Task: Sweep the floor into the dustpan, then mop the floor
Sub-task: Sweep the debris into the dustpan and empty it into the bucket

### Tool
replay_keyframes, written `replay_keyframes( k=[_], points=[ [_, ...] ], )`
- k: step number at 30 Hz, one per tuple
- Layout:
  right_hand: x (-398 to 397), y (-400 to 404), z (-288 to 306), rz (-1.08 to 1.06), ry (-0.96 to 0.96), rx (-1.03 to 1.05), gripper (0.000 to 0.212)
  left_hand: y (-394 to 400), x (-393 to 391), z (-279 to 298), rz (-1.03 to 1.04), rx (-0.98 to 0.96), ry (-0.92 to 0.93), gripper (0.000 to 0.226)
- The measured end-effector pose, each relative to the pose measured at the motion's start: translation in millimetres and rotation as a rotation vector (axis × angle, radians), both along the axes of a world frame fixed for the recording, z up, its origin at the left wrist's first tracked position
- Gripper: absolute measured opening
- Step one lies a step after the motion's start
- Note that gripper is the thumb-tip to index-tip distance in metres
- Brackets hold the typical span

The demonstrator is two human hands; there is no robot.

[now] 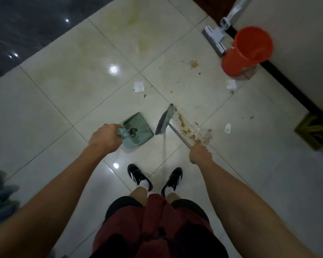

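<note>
My left hand grips the top of the handle of a green dustpan that stands on the tiled floor in front of my feet. A small dark clump lies in the pan. My right hand grips the metal handle of a broom, whose dark head rests on the floor just right of the pan. A line of crumbs lies along the broom's right side. More crumbs and scraps of paper are scattered farther out. A white flat mop leans at the far wall.
An orange bucket stands by the wall at the right, next to the mop. A dark box with a yellow frame sits at the right edge. Yellowish stains mark the far tiles. A dark floor section lies at the far left.
</note>
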State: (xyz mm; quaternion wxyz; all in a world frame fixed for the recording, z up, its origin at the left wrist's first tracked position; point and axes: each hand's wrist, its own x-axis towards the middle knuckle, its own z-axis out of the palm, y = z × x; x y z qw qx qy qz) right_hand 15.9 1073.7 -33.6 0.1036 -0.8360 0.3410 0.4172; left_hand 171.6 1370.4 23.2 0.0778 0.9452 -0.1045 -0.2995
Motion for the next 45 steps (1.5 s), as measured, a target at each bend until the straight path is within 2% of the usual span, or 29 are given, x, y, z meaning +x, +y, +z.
replay_keyframes(
  k=[6,11,19,28,38,45],
  points=[
    [-53,-58,6,-0.069,-0.095,-0.02,0.032,-74,-27,1,-0.102,0.012,0.016,0.008],
    [-71,-92,12,-0.176,-0.144,0.007,0.031,-121,-47,2,-0.164,0.009,0.012,0.009],
    [-72,-101,9,-0.217,-0.231,0.029,0.03,-133,-46,9,-0.167,0.002,-0.021,0.012],
    [18,-63,12,-0.121,-0.292,0.103,0.034,-75,6,14,-0.07,0.005,-0.052,0.013],
    [161,31,14,-0.027,-0.246,0.141,0.032,32,110,12,0.065,-0.025,-0.008,0.01],
    [231,71,5,-0.015,-0.285,0.209,0.034,67,153,6,0.097,-0.003,-0.017,0.012]
  ],
)
